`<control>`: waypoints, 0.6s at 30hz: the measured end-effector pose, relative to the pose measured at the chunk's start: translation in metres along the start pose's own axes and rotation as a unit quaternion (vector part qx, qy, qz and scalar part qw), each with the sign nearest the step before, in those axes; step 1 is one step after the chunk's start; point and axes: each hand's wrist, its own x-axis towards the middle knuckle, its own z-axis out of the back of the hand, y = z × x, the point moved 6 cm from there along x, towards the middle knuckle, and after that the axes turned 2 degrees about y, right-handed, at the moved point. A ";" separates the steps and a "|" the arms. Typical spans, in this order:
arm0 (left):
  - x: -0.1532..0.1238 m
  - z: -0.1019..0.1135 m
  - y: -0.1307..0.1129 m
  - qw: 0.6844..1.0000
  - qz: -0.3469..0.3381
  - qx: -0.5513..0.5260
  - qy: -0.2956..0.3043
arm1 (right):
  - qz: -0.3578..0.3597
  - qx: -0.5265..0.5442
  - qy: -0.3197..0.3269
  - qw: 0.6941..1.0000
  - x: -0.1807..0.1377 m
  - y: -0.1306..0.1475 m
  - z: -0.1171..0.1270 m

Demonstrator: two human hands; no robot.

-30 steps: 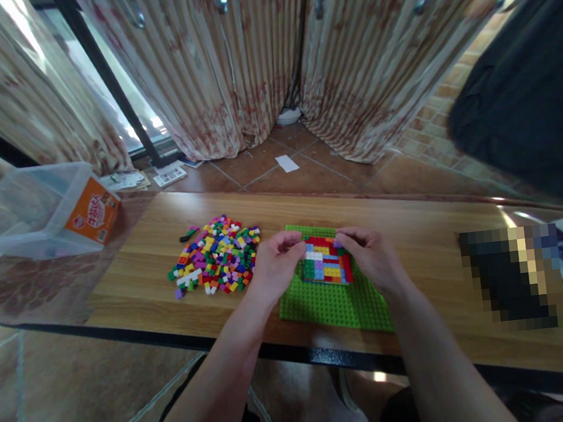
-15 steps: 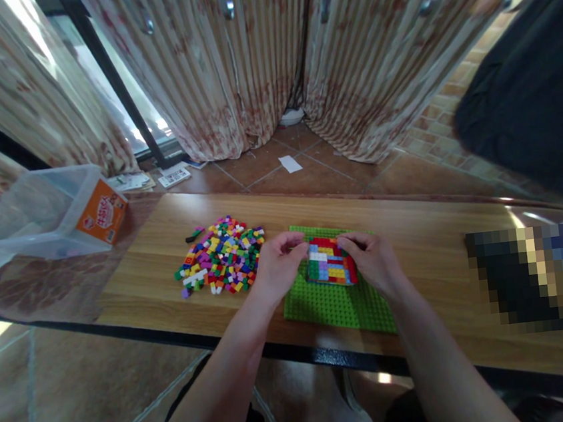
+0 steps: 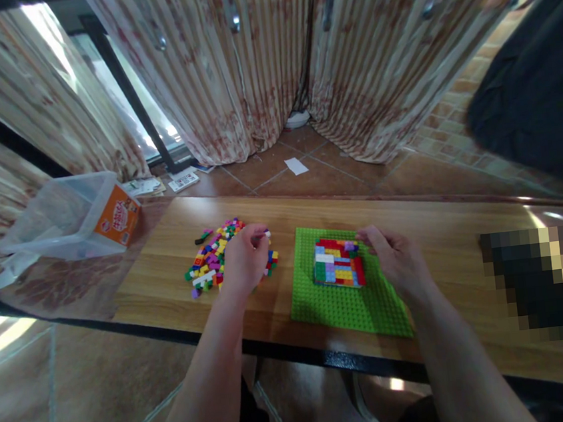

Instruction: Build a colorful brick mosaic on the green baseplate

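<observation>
A green baseplate (image 3: 352, 304) lies on the wooden table (image 3: 439, 234) with a block of many-coloured bricks (image 3: 337, 263) built on its far half. My right hand (image 3: 397, 259) rests at the block's right edge, fingers curled, fingertips touching the top right corner. My left hand (image 3: 243, 258) hovers over the pile of loose coloured bricks (image 3: 211, 259) to the left of the plate, its fingers pinched together over the pile's right side. What the pinch holds is too small to name.
A clear plastic tub with an orange label (image 3: 78, 219) stands at the table's far left. A blurred dark object (image 3: 540, 278) lies at the right. Striped curtains (image 3: 245, 60) hang behind, and papers (image 3: 297, 166) lie on the tiled floor.
My left hand has left the brick block and moved left over the loose pile. The right hand stays at the block's right edge. The view has shifted slightly.
</observation>
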 end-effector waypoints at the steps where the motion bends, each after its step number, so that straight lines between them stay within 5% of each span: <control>1: 0.001 0.004 0.001 0.999 -0.006 0.039 0.005 | 0.002 -0.005 -0.006 1.000 0.001 -0.001 0.002; 7: -0.001 0.011 0.001 0.983 -0.028 0.164 0.075 | 0.019 -0.044 -0.009 0.999 0.003 -0.004 0.007; 18: -0.011 -0.008 -0.009 0.954 -0.117 0.240 0.136 | 0.045 -0.104 0.014 0.994 -0.003 0.010 0.005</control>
